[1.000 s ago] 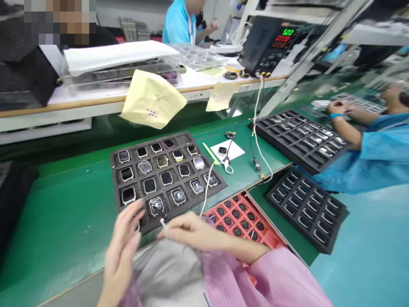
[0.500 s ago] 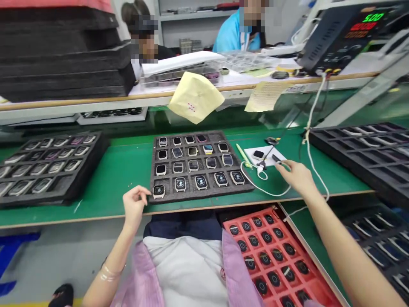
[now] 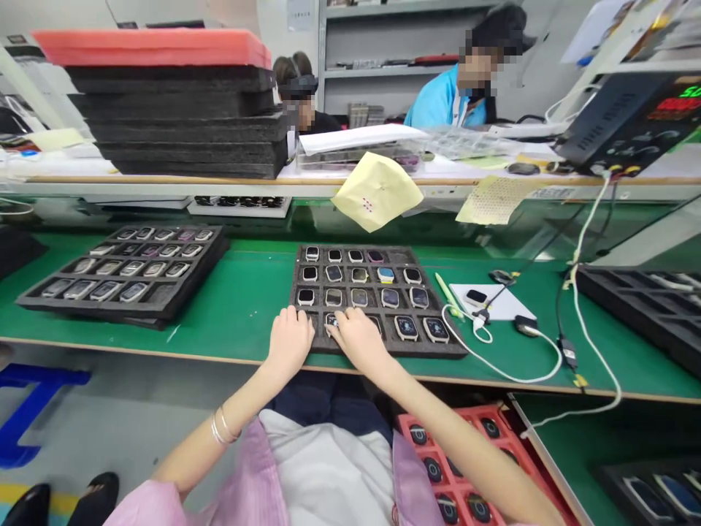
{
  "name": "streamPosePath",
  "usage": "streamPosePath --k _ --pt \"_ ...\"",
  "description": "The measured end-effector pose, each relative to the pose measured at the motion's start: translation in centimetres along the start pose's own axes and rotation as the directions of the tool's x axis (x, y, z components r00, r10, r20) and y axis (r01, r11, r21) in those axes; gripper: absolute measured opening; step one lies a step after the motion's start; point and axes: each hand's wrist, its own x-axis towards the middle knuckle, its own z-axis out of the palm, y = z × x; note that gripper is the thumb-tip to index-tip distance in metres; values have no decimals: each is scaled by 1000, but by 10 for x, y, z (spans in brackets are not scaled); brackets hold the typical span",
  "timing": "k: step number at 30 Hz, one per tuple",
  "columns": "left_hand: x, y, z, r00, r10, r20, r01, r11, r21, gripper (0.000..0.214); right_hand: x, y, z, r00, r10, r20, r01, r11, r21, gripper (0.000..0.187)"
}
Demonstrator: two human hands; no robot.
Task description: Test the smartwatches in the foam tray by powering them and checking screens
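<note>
A black foam tray [image 3: 377, 342] of square smartwatches lies in front of me on the green bench. My left hand [image 3: 290, 337] is at its front-left corner compartment, fingers curled down; whatever they hold is hidden behind the hand. My right hand [image 3: 358, 337] reaches into the front row, thumb and fingertips closed about a smartwatch [image 3: 331, 320] that shows only in part. To its right, two smartwatches with lit dials, one of them a watch [image 3: 406, 328], sit in their compartments.
Right of the tray are a green pen [image 3: 447, 294], a white sheet [image 3: 507, 303] bearing a small watch, a black charger [image 3: 526, 325] and white cables. Another watch tray [image 3: 158, 299] is at left. Below is a red tray [image 3: 460, 478] of round pieces. Two people sit opposite.
My right hand has left the charger at the white sheet and come left to the tray's front row. My left hand has moved onto the tray's corner. The view has shifted left.
</note>
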Motion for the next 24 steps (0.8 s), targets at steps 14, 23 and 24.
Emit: streamPosePath --k 14,23,24 --pt "18 -22 -5 985 24 171 42 928 -370 30 8 47 -11 976 163 143 -217 738 639 29" --pt "51 -2 -7 843 -1 537 514 -293 -807 29 23 46 -19 882 176 438 -445 5 895 35" --pt "53 1 -4 828 20 560 530 -349 -772 30 24 48 -16 881 148 449 -451 -23 892 41"
